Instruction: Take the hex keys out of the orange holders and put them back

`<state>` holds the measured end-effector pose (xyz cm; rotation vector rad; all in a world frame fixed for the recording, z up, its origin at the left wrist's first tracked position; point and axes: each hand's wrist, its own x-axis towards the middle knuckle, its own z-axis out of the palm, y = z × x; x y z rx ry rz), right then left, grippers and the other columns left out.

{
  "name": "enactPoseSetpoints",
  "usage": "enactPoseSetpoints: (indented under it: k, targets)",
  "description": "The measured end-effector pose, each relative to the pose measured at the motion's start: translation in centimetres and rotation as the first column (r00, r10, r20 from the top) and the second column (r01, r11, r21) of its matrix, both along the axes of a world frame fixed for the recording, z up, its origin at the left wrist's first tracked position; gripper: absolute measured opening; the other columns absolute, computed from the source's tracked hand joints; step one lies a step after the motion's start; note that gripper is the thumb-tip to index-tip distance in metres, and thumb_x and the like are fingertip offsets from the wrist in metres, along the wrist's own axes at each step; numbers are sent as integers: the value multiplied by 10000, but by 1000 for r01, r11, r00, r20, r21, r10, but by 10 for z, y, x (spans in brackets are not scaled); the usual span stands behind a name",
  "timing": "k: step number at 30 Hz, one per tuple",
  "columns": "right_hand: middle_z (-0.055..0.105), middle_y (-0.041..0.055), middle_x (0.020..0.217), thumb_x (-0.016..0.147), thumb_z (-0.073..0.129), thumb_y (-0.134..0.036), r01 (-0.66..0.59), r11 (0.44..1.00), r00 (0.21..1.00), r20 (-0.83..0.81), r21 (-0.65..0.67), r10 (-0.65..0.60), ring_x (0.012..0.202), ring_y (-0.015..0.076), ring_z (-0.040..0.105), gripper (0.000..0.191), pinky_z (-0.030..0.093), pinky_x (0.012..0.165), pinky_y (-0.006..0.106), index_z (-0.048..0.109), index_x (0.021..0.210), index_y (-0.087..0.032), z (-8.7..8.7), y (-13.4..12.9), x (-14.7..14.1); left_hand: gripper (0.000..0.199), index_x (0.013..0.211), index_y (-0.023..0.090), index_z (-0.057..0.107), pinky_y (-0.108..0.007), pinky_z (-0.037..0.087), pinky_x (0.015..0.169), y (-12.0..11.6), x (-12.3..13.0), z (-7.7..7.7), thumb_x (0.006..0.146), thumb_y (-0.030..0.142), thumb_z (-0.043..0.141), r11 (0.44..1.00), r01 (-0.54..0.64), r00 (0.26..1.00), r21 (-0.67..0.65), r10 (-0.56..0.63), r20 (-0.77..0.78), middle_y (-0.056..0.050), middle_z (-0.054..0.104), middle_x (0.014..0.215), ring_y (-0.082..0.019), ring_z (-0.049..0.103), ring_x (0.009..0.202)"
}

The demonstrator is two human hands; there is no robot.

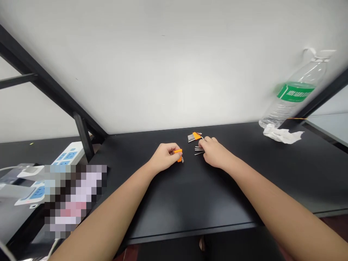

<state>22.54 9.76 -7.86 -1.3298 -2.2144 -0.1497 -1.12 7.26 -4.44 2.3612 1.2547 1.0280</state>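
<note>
Left hand (pixel 164 157) pinches a short orange plastic holder (pixel 178 155), thin steel hex key tips (pixel 182 160) poking out past the fingers. Right hand (pixel 214 152) curled, palm down, fingers narrow, grip unclear. Loose steel hex keys (pixel 199 149) lie just under its fingertips, long axes sideways, nearer this hand. Orange holder with fanned keys (pixel 194 137) just beyond, on black table (pixel 190 203). Far right: crumpled white tissue (pixel 282 134), clear plastic bottle with green label (pixel 292 90).

From here I read shiny metal hex keys (pixel 199 149), orange plastic holders (pixel 197 136), a matt black surface (pixel 190 195), and crumpled paper tissue (pixel 281 134).
</note>
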Motion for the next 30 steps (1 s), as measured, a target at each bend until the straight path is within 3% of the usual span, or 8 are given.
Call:
enactPoseSetpoints:
  k: [6,12,17,19,21,23,27,30]
  targets:
    - [582,130,1176,816,508,-3,-38,999,997,-66,-3,37,1032,276,513,386,445,799,346,573,1150,-183,-1,3,-1,147,735,175,660,-252,488,605,0,-1,0,838,277,634,1000,-10,1000,11,10,-7,-38,746,740,-157,667,664]
    - [604,122,1163,809,500,9,-87,995,995,-49,42,89,1014,254,516,295,443,814,341,591,1009,-188,-4,7,2,147,746,172,663,-267,500,628,0,0,-2,842,279,635,1000,17,1000,0,-17,8,-45,749,750,-167,674,687]
    - [622,106,1167,797,533,-19,-131,983,982,-119,126,146,1053,258,527,292,442,864,371,590,1023,-194,-4,1,-5,153,745,168,673,-259,497,630,-1,2,-2,842,283,644,1000,22,1000,14,-22,17,-44,749,750,-159,667,673]
    - [647,76,1079,846,561,-113,-265,957,921,-261,121,288,994,226,570,177,462,855,359,578,1000,-201,-6,-4,-12,156,743,165,678,-251,485,621,-2,3,-3,842,282,647,999,33,999,29,-34,22,-43,745,745,-148,651,657]
    - [665,32,965,881,557,-190,-445,895,803,-431,27,412,879,178,613,91,487,784,316,559,970,-212,-9,-9,-22,150,752,162,683,-248,475,615,-1,3,-4,839,280,654,997,52,998,53,-54,37,-40,736,742,-142,634,648]
    - [670,0,893,876,544,-192,-562,825,704,-560,-63,437,798,149,636,83,491,717,281,545,954,-220,-14,-11,-31,146,769,161,691,-246,466,609,0,3,-5,839,285,660,996,59,997,71,-62,43,-35,727,740,-139,621,645]
    - [662,-17,843,818,536,-137,-621,778,625,-662,-99,414,734,135,658,145,488,651,252,543,937,-219,-19,-8,-40,143,779,163,698,-237,434,579,0,4,-5,840,286,657,997,59,998,56,-61,30,-23,717,726,-128,589,619]
    - [653,-29,792,779,542,-120,-595,792,650,-663,-140,371,677,131,653,181,477,611,243,551,929,-220,-16,-7,-37,117,776,166,696,-232,406,557,-2,5,-5,826,258,645,998,47,999,33,-48,7,-19,715,726,-121,565,604]
